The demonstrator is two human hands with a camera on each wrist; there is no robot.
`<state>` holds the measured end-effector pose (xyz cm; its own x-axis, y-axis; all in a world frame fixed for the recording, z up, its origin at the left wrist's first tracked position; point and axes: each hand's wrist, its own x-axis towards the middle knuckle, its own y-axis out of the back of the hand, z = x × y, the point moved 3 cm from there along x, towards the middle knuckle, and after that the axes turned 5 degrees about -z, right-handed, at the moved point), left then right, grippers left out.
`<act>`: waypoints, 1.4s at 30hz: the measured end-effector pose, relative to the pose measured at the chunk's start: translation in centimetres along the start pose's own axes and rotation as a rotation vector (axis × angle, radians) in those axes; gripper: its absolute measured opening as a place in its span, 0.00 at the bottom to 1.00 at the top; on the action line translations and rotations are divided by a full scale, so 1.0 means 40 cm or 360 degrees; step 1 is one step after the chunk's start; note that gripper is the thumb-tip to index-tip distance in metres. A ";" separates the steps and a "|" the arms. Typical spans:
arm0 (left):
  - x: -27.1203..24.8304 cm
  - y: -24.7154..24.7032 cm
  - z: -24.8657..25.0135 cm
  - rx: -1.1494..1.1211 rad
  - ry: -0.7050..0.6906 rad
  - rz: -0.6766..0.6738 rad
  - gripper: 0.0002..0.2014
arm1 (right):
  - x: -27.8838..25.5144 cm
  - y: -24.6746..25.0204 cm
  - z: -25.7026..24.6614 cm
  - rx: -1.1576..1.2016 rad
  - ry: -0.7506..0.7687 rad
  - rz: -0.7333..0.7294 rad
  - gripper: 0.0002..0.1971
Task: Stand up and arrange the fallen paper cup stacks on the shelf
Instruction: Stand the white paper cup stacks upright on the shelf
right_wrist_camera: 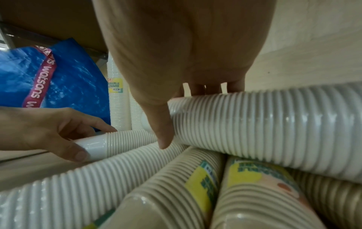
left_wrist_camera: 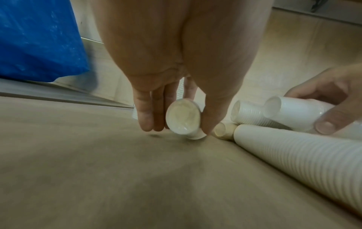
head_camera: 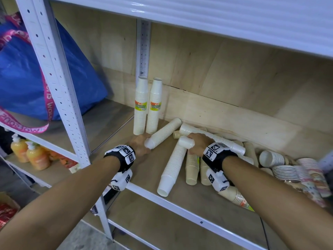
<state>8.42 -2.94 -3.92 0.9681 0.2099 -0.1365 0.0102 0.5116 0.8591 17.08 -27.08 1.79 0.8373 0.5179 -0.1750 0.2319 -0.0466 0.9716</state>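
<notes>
Two wrapped white cup stacks [head_camera: 141,105] stand upright at the back left of the wooden shelf [head_camera: 144,175]. Several more stacks lie fallen to their right. My left hand [head_camera: 146,141] pinches the narrow end of one fallen white stack [head_camera: 165,132], fingers on one side and thumb on the other; the left wrist view shows that stack's round base [left_wrist_camera: 183,119] just above the board. My right hand [head_camera: 191,141] grips another fallen white stack [right_wrist_camera: 274,124] near its narrow end, fingers over the top, thumb [right_wrist_camera: 164,136] down the near side. A long white stack [head_camera: 173,163] lies in front of it.
Beige and patterned cup stacks [head_camera: 304,175] lie piled at the right. A blue bag [head_camera: 36,78] fills the neighbouring bay beyond the white perforated post [head_camera: 59,91]. Orange bottles [head_camera: 34,156] stand on a lower left shelf. The upper shelf [head_camera: 216,18] hangs close overhead.
</notes>
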 end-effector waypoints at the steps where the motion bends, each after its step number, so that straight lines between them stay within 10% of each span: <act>1: 0.000 0.009 0.002 -0.0006 0.0007 0.0004 0.37 | -0.001 0.006 0.000 0.0030 0.0007 0.0001 0.28; 25: -0.040 0.478 0.191 -0.0269 -0.0321 0.0448 0.13 | 0.007 0.394 -0.195 0.0689 0.0203 0.0608 0.26; 42: -0.032 0.545 0.169 0.0108 -0.0170 0.0527 0.17 | 0.099 0.275 -0.371 0.1025 0.0330 0.0447 0.31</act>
<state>9.09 2.32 18.31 0.9424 0.2651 0.2038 -0.2951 0.3730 0.8797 15.62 -12.88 14.15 0.8121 0.5604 0.1626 0.3208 -0.6615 0.6779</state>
